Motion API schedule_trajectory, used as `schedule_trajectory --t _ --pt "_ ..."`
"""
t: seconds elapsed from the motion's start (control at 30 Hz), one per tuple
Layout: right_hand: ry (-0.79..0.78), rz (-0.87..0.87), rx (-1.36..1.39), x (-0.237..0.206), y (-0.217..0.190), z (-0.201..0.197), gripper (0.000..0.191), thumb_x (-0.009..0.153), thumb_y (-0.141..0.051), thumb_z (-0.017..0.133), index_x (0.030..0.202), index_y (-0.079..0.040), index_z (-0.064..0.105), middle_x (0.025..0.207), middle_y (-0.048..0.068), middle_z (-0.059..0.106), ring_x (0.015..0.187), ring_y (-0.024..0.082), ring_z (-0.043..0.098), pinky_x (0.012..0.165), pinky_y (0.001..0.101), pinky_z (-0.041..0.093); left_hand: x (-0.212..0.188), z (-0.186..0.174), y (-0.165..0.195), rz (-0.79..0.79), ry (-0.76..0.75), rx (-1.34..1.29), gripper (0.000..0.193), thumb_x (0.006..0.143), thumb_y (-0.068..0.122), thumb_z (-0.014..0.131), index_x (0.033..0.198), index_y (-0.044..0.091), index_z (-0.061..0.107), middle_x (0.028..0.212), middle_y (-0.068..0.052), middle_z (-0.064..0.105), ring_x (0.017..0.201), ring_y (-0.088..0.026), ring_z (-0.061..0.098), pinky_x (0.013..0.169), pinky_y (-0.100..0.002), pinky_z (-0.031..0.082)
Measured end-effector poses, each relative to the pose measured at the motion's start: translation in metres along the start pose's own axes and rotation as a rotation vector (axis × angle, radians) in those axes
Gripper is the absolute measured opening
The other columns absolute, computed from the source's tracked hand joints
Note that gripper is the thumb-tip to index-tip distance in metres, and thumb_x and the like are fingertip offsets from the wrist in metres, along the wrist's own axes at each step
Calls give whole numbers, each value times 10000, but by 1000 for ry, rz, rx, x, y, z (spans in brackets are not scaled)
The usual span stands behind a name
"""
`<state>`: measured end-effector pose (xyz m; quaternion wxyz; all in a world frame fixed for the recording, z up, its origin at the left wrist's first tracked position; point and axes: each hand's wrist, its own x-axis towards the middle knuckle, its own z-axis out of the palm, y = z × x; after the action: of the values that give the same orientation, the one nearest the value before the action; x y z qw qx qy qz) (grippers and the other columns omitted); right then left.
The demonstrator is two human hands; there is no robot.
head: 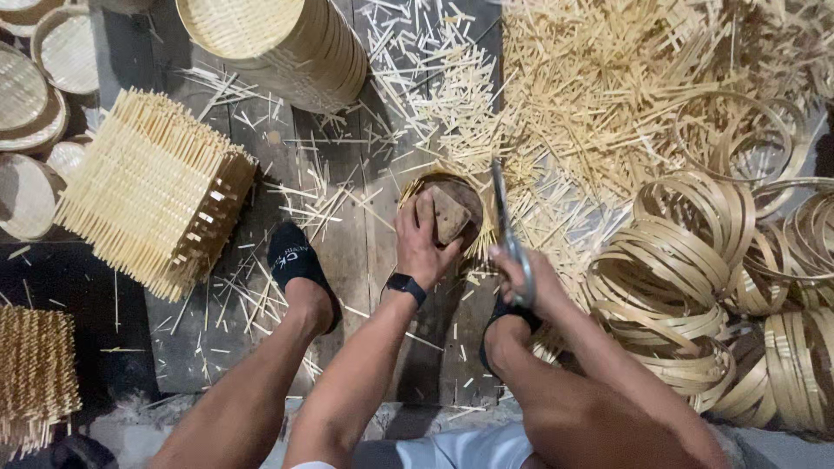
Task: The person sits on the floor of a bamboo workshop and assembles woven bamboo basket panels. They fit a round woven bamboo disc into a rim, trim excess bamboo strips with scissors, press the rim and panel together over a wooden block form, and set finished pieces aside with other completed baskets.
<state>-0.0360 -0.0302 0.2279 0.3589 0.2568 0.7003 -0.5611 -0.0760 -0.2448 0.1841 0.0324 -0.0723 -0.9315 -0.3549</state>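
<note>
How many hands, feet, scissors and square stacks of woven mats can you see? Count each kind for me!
Hands: 2, the left hand pressing a brown block, the right hand holding scissors
Feet in black socks: 2, the left foot and the right foot
Scissors: 1
Square stacks of woven mats: 2, a big stack and another stack at the left edge
Total: 7

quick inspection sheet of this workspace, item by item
surface: dark wooden plank floor, strewn with bamboo offcuts.
job's things: round woven bamboo piece with a brown block on top; scissors.
clutter: loose bamboo sticks, bamboo hoops, square woven mats, stacked round trays.
hands: left hand presses the block; right hand grips the scissors.
cables: nothing seen.
surroundings: more round trays at the far left; feet in black socks on the planks.
</note>
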Motion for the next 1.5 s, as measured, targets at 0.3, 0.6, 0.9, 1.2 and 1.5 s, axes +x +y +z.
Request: schedule_trajectory --t 0.3,0.6,0.9,1.2,1.5 --pt "464 -460 -1117 43 12 -57 708 775 -636 726 1003 22 603 848 131 555 718 273 558 622 465 550 4 2 0 -71 -42 -41 1177 591 324 968 1557 83 341 1422 -249 443 1317 -467 421 1132 -538 368" --pt "409 -426 -1257 66 5 -70 420 909 -365 618 1172 -40 648 950 150 594 842 266 565 725 448 547 1 6 1 -22 -46 -38 1161 584 318 962 1544 66 359 1445 -240 453 1307 -457 433 1127 -519 383" --pt "347 -345 -1236 68 9 -79 356 994 -381 591 1137 -68 681 982 132 628 906 261 622 795 455 563 9 -5 -6 -4 -216 -87 1141 558 261 943 1552 157 392 1481 -201 456 1369 -433 421 1153 -488 381" --pt "277 -231 -1333 78 -5 -76 472 957 -515 637 1062 -58 686 883 120 622 802 233 605 704 407 581 19 -16 4 95 -343 26 1080 571 138 853 1557 175 414 1517 -174 470 1400 -426 430 1187 -473 388" --pt "407 -445 -1434 89 0 -70 494 871 -541 648 1046 -81 688 844 101 600 761 222 572 670 365 550 -1 4 8 -41 -178 -176 1122 634 166 864 1591 69 285 1501 -234 441 1353 -453 464 1136 -471 418"
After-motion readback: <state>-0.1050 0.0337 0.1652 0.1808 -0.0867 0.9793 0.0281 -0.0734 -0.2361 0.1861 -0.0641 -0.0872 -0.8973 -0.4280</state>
